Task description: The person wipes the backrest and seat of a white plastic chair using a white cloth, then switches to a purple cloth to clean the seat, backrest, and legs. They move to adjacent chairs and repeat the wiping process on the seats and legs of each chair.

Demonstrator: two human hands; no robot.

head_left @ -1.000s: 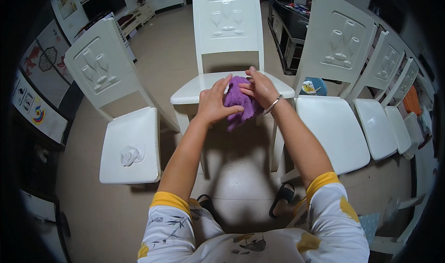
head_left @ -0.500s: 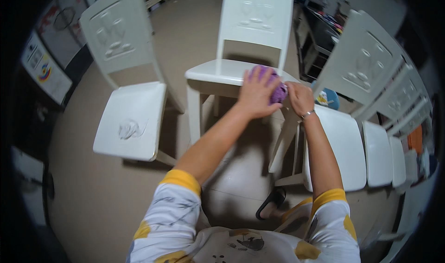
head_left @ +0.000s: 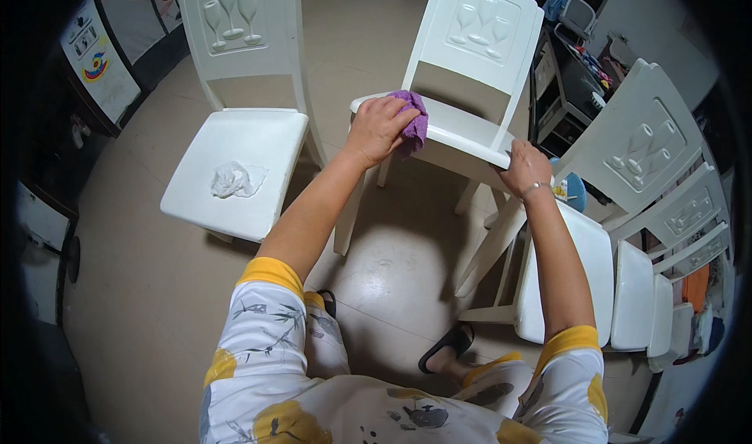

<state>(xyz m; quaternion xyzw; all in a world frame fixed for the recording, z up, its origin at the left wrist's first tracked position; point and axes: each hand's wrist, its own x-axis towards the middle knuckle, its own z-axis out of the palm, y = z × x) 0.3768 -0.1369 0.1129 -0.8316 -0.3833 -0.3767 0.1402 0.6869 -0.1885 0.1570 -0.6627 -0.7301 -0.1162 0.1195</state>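
Note:
A purple cloth [head_left: 412, 124] is bunched under the fingers of my left hand [head_left: 379, 129]. That hand presses it to the front edge of the middle white chair [head_left: 462, 124], near the seat's left corner. My right hand [head_left: 527, 167], a bracelet on its wrist, is closed round the right front corner of the same seat. This chair stands at an angle before me, its backrest carved with raised goblet shapes. The underside of the seat and part of the cloth are hidden.
To the left stands another white chair [head_left: 188, 162] with a crumpled white cloth [head_left: 232, 179] on its seat. More white chairs [head_left: 565, 276] line the right side. Behind them sits a blue bin [head_left: 576, 189]; a dark-topped desk [head_left: 568, 76] holds clutter at the far right.
My left hand has slid the purple cloth leftward along the seat, from its right part to near the left corner. My right hand stays at the right corner; the whole view has shifted.

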